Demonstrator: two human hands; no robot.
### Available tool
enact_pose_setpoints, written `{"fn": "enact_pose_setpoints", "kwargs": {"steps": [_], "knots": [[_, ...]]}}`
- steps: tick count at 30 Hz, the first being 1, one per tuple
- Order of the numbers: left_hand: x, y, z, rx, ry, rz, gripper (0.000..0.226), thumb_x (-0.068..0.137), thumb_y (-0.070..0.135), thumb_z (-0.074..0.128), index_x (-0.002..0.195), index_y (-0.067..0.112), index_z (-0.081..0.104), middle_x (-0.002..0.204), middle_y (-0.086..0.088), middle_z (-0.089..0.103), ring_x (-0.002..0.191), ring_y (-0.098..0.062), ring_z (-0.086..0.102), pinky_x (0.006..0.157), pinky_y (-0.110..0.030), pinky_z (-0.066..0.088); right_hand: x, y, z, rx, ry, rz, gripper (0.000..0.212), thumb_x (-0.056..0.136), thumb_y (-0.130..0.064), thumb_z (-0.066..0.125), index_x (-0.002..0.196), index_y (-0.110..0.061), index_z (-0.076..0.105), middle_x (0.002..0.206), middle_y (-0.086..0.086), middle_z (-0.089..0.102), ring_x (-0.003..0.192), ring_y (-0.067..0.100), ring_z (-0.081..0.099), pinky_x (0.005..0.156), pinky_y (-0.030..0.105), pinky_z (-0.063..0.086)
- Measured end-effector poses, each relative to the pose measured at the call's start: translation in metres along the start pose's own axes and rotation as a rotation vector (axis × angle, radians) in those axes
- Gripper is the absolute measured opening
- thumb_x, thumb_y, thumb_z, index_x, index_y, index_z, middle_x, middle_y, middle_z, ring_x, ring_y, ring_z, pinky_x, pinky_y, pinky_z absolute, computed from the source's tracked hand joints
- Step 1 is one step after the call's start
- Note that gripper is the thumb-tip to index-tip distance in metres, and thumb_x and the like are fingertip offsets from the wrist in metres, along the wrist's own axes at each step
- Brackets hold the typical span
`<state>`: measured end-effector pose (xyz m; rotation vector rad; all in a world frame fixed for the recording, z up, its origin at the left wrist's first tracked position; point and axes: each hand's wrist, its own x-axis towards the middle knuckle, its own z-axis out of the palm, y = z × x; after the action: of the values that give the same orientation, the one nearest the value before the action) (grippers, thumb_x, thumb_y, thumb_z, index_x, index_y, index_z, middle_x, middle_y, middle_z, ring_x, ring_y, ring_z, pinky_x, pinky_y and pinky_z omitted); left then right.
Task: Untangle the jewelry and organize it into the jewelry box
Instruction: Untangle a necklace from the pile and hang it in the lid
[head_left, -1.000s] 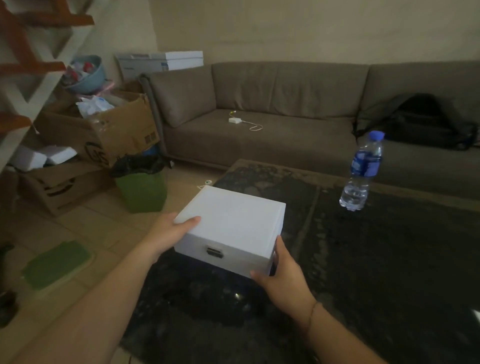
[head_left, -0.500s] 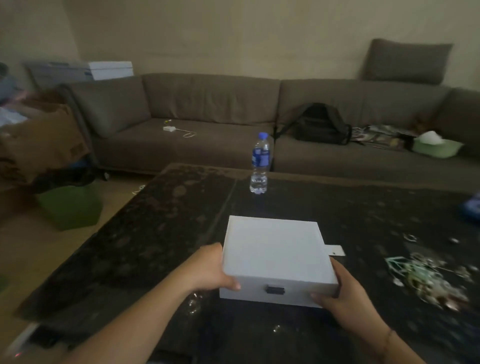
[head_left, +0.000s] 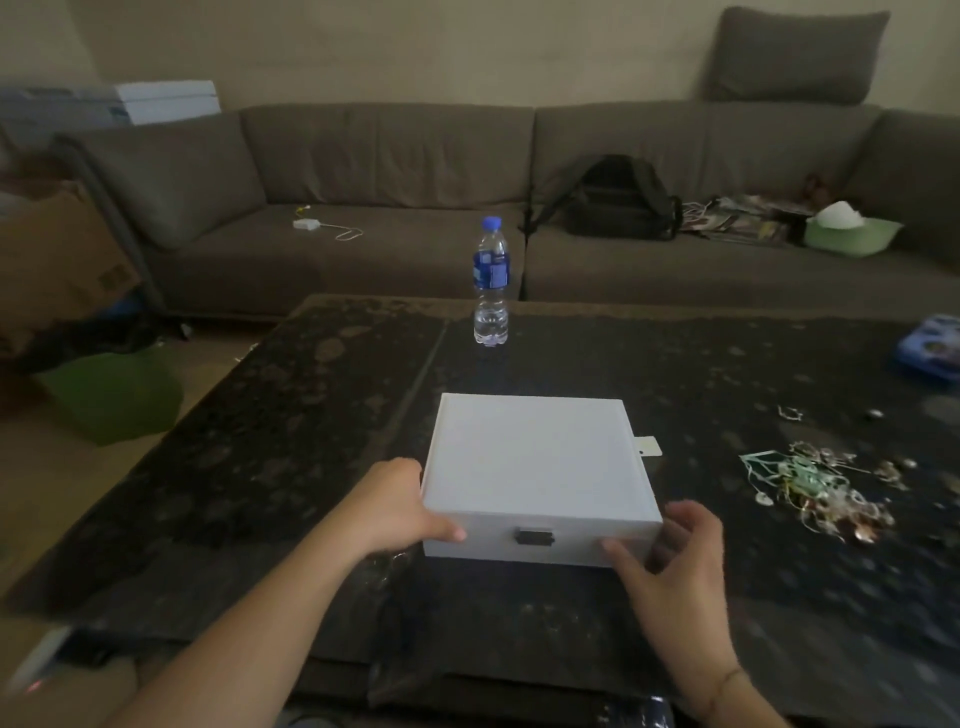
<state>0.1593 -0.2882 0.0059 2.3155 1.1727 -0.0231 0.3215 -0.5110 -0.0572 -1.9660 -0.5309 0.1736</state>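
Observation:
A white square jewelry box (head_left: 535, 457) with a dark front clasp rests closed on the dark table (head_left: 291, 467). My left hand (head_left: 400, 506) grips its front left corner, thumb on the front face. At the front right corner, my right hand (head_left: 675, 566) touches the box with fingers spread, thumb against the front face. A tangled heap of jewelry (head_left: 815, 493) with pale green cords and metallic pieces lies on the table to the right of the box. A few loose small pieces (head_left: 789, 413) sit beyond the heap.
A water bottle (head_left: 491, 283) with a blue cap stands behind the box. A blue tin (head_left: 930, 348) sits at the table's right edge. Behind the table a brown sofa (head_left: 415, 197) holds a black backpack (head_left: 618, 200) and a green bowl (head_left: 852, 234). A green bin (head_left: 114, 395) stands on the floor at left.
The view swung right, off the floor and onto the table. The box came from the table's left corner to its middle and now rests there. My right hand has loosened, fingers spread.

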Motion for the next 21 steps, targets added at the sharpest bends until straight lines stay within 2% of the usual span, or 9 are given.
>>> {"fn": "enact_pose_setpoints", "kwargs": {"steps": [2, 4, 6, 8, 12, 15, 18, 21], "knots": [[-0.001, -0.001, -0.001, 0.007, -0.022, 0.019, 0.059, 0.066, 0.044, 0.089, 0.112, 0.022, 0.059, 0.111, 0.006, 0.064, 0.092, -0.009, 0.063, 0.076, -0.027, 0.057, -0.024, 0.007, 0.018, -0.184, 0.264, -0.172, 0.060, 0.059, -0.020, 0.093, 0.101, -0.015, 0.050, 0.103, 0.002, 0.051, 0.094, 0.023, 0.054, 0.081, 0.040, 0.050], [-0.002, -0.001, -0.002, 0.019, -0.018, 0.037, 0.055, 0.067, 0.044, 0.088, 0.109, 0.024, 0.058, 0.111, 0.007, 0.065, 0.092, -0.008, 0.063, 0.074, -0.025, 0.055, -0.044, 0.004, 0.039, -0.320, 0.291, -0.276, 0.046, 0.057, -0.036, 0.092, 0.084, -0.021, 0.059, 0.080, -0.007, 0.055, 0.074, 0.018, 0.055, 0.068, 0.033, 0.046], [-0.002, 0.000, -0.001, 0.024, -0.004, 0.054, 0.053, 0.068, 0.044, 0.088, 0.107, 0.025, 0.058, 0.110, 0.008, 0.065, 0.092, -0.008, 0.062, 0.075, -0.025, 0.053, -0.055, -0.003, 0.058, -0.400, 0.236, -0.210, 0.041, 0.061, -0.055, 0.084, 0.088, -0.031, 0.066, 0.072, -0.018, 0.060, 0.070, 0.012, 0.060, 0.074, 0.033, 0.047], [-0.003, 0.001, 0.000, 0.043, 0.004, 0.082, 0.049, 0.070, 0.043, 0.086, 0.107, 0.026, 0.059, 0.109, 0.008, 0.065, 0.091, -0.008, 0.061, 0.073, -0.023, 0.050, -0.060, -0.010, 0.075, -0.394, 0.237, -0.125, 0.050, 0.061, -0.062, 0.080, 0.099, -0.031, 0.069, 0.077, -0.018, 0.066, 0.077, 0.014, 0.063, 0.083, 0.040, 0.047], [0.001, 0.000, -0.003, 0.108, -0.029, 0.127, 0.050, 0.071, 0.045, 0.084, 0.113, 0.026, 0.063, 0.107, 0.010, 0.067, 0.089, -0.005, 0.063, 0.072, -0.022, 0.052, -0.064, -0.035, 0.097, -0.388, 0.210, 0.070, 0.062, 0.065, -0.075, 0.067, 0.112, -0.038, 0.055, 0.098, -0.023, 0.063, 0.103, 0.010, 0.057, 0.106, 0.045, 0.034], [0.001, 0.001, -0.005, 0.129, -0.048, 0.172, 0.047, 0.075, 0.042, 0.082, 0.116, 0.029, 0.063, 0.107, 0.012, 0.067, 0.086, -0.003, 0.063, 0.072, -0.020, 0.052, -0.059, -0.047, 0.105, -0.352, 0.263, 0.145, 0.052, 0.064, -0.068, 0.072, 0.099, -0.035, 0.053, 0.088, -0.021, 0.058, 0.098, 0.010, 0.059, 0.108, 0.047, 0.032], [0.001, 0.000, -0.004, 0.139, -0.039, 0.190, 0.049, 0.076, 0.042, 0.081, 0.120, 0.030, 0.062, 0.110, 0.012, 0.067, 0.086, -0.002, 0.061, 0.070, -0.018, 0.048, -0.055, -0.047, 0.109, -0.327, 0.336, 0.118, 0.042, 0.066, -0.058, 0.077, 0.085, -0.034, 0.048, 0.074, -0.020, 0.049, 0.085, 0.012, 0.060, 0.103, 0.048, 0.036], [0.005, -0.003, -0.003, 0.157, -0.037, 0.174, 0.054, 0.073, 0.048, 0.081, 0.121, 0.030, 0.062, 0.109, 0.013, 0.067, 0.089, -0.003, 0.063, 0.076, -0.022, 0.053, -0.052, -0.042, 0.110, -0.353, 0.367, 0.098, 0.035, 0.069, -0.053, 0.077, 0.079, -0.033, 0.050, 0.069, -0.019, 0.048, 0.079, 0.013, 0.059, 0.098, 0.046, 0.039]]}}
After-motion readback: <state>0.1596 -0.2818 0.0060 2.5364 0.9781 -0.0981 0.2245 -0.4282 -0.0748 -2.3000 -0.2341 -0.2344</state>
